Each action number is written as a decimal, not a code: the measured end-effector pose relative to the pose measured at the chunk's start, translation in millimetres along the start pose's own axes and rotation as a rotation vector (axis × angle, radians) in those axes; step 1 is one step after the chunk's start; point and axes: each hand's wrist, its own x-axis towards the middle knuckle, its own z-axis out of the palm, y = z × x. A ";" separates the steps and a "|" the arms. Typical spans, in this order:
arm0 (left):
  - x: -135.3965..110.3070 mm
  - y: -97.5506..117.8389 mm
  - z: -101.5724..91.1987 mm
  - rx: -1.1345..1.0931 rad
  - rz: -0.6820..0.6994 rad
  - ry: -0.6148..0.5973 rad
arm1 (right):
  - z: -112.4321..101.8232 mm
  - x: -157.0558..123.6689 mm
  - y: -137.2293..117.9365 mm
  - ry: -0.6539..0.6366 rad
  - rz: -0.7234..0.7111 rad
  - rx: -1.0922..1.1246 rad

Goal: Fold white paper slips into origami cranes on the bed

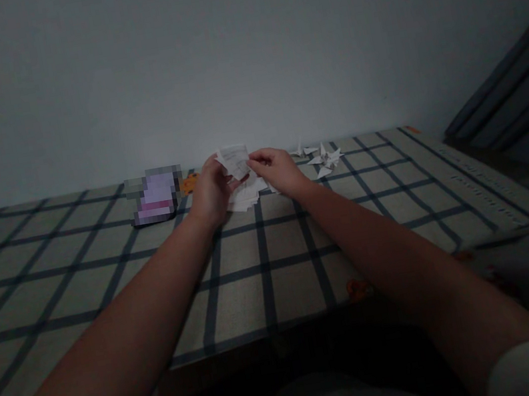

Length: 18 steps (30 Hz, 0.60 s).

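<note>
Between both hands is a small printed sheet of paper (235,157), raised above the table. My left hand (211,192) grips its left side, fingers curled behind it. At its lower right edge, my right hand (276,168) pinches the paper between thumb and fingers. Under the hands lies a loose stack of white paper pieces (244,198), partly covered. To the right of my right hand sit several folded paper cranes (327,159), with another crane (302,150) behind them near the wall.
A blurred-out phone-like object (157,195) lies left of my hands, with an orange item (189,183) beside it. A checked cloth (233,250) covers the table, which meets a plain wall (240,53). Dark folded fabric (520,87) hangs at the right.
</note>
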 end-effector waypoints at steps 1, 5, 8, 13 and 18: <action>-0.7 1.9 0.1 -0.007 -0.007 -0.026 | -0.3 -0.5 -0.1 0.005 -0.008 -0.019; -2.2 1.3 0.3 0.021 0.016 -0.097 | -0.2 -2.4 -3.3 0.011 -0.007 -0.053; 0.8 -5.3 -2.0 0.064 0.058 -0.079 | -0.4 -2.1 -3.4 0.008 0.018 -0.034; 3.7 -6.9 -7.2 0.154 0.096 -0.034 | -0.7 2.4 8.8 -0.028 0.039 0.029; -2.3 3.2 -6.8 0.214 0.086 -0.055 | -0.8 3.1 10.6 0.018 0.116 0.130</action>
